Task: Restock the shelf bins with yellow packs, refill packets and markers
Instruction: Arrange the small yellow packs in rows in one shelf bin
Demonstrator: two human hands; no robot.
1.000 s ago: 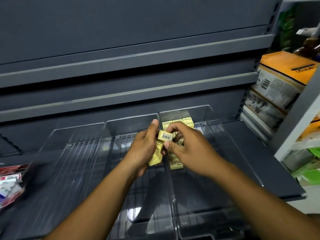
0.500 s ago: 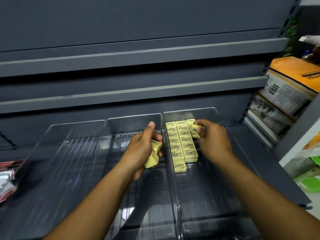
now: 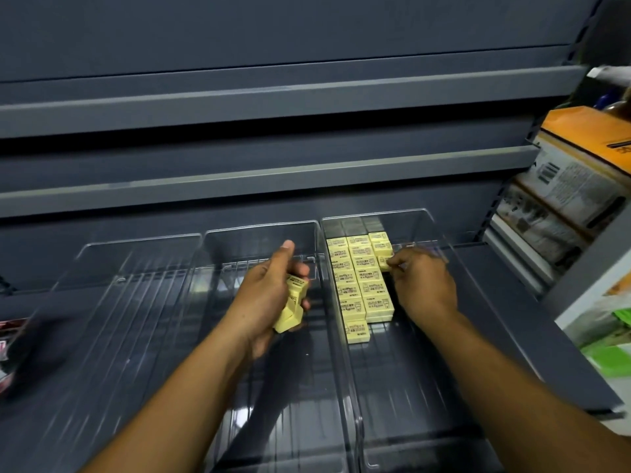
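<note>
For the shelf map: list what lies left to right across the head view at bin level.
Red packets → leftmost clear bin → left hand gripping yellow packs → stocked rows of packs → right hand pinching one pack → stacked boxes.

We see two bare hands, the left hand [image 3: 268, 295] and the right hand [image 3: 425, 285], each on a bare forearm running to the bottom edge. The left thumbnail [image 3: 289, 245] is cut short. Both wrists are uncovered.
</note>
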